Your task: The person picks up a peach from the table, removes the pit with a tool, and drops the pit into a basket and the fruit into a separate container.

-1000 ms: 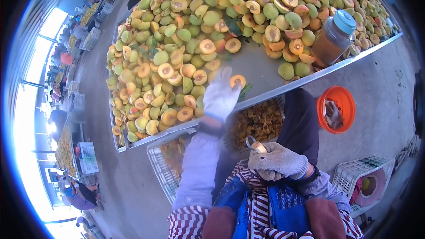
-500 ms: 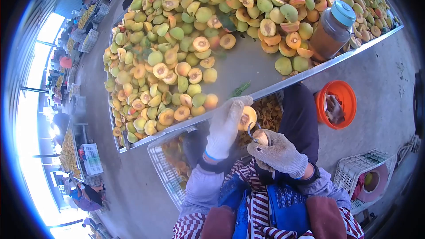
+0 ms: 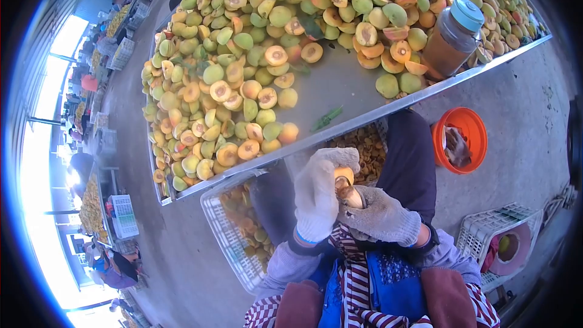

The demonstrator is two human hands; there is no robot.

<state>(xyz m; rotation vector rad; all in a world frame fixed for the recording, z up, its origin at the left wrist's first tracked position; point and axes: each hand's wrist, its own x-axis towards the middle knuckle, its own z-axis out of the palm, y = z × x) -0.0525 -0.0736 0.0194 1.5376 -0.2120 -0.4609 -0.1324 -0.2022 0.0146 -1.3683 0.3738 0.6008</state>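
My left hand [image 3: 317, 191], in a pale knitted glove, is closed around a halved peach [image 3: 344, 174], whose yellow cut face shows between the fingers. My right hand [image 3: 385, 217], in a greyer worn glove, grips the wooden handle of a pitting tool [image 3: 351, 197]. The tool's working end is at the peach half, partly hidden by the fingers. Both hands meet over my lap, just below the metal table's edge [image 3: 358, 123]. Beyond them a large heap of halved peaches [image 3: 234, 73] covers much of the table.
A green leaf [image 3: 328, 118] and a lidded bottle of brown liquid [image 3: 452, 39] are on the table. Below stand a white crate [image 3: 234, 258] of peach pieces, an orange bucket [image 3: 480, 146] and another crate [image 3: 486, 240] at right. Other people work at tables far left.
My left hand has moved down and right with the peach half, towards my right hand. The tool's wire loop, visible before beside the peach half, is now mostly hidden against it.
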